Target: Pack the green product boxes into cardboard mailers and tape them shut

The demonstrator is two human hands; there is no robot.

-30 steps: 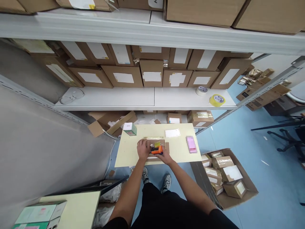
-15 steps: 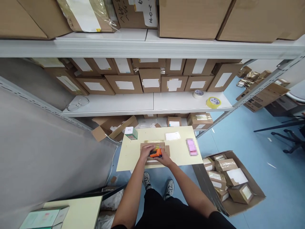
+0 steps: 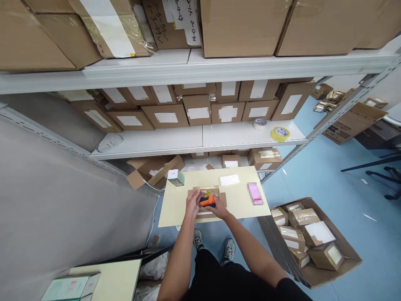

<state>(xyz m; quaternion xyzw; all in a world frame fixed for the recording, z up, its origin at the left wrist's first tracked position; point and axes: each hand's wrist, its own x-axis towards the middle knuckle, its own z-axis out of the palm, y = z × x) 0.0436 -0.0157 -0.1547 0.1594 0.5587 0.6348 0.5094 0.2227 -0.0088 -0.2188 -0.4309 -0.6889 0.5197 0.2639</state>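
A flat cardboard box point(image 3: 205, 212) lies on the cream tabletop in front of me, with shiny tape along its far edge. Over it, my right hand point(image 3: 221, 209) is wrapped around the orange end of an orange-and-black tape dispenser point(image 3: 207, 201); a bit of yellow shows just behind the tool. My left hand point(image 3: 192, 203) is at the dispenser's black left end, its fingers bent together. What they pinch, if anything, is too small to make out.
On the cream table point(image 3: 173, 209) are a green-and-white box point(image 3: 176, 178), a white paper point(image 3: 229, 179) and a blurred pink item point(image 3: 255, 194). Shelves point(image 3: 156, 140) with cartons and tape rolls point(image 3: 280, 133) stand beyond. A large carton point(image 3: 344, 274) of small boxes sits on the floor at right.
My left fingers have lifted and drawn together beside the dispenser. My right hand still holds it over the box. The whole view has shifted slightly.
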